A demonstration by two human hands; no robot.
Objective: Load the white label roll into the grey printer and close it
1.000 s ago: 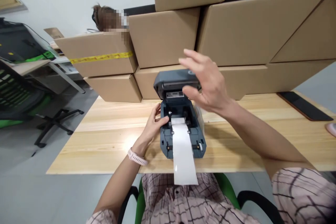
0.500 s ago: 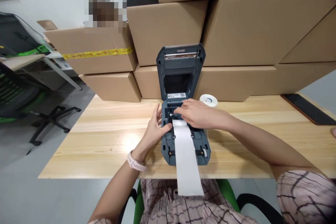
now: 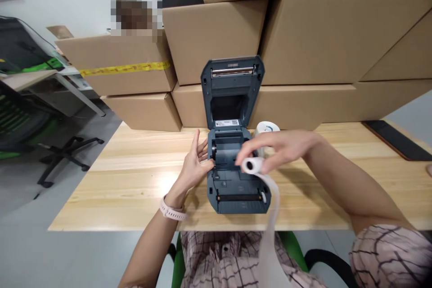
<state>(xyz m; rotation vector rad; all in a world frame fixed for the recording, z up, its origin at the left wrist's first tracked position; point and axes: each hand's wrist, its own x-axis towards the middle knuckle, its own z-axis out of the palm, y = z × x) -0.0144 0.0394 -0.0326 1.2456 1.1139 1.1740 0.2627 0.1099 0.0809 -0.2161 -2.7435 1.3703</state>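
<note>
In the head view a dark grey label printer (image 3: 241, 206) stands on the table, its lid (image 3: 232, 85) tipped back. My right hand (image 3: 283, 148) pinches a small roll of white label paper (image 3: 258, 165) above the printer's right side. A long loose strip (image 3: 270, 234) hangs from that roll over the table's front edge. At the printer's left side is my left hand (image 3: 194, 164), fingers stretched and apart, its thumb resting on the printer's edge. No paper shows in the printer's bay. Partly hidden by my right hand, a thicker white label roll (image 3: 268, 126) stands behind on the table.
Cardboard boxes (image 3: 216, 31) are stacked along the table's back edge. A dark flat device (image 3: 398, 139) lies at the right end of the wooden table (image 3: 141, 180). An office chair (image 3: 64, 157) stands on the floor at left. Someone's blurred head (image 3: 137, 13) shows behind the boxes.
My right hand has lifted the small paper roll out of the printer and moved right and nearer to me, the strip trailing. My left hand has slid slightly left, its thumb now at the printer's edge.
</note>
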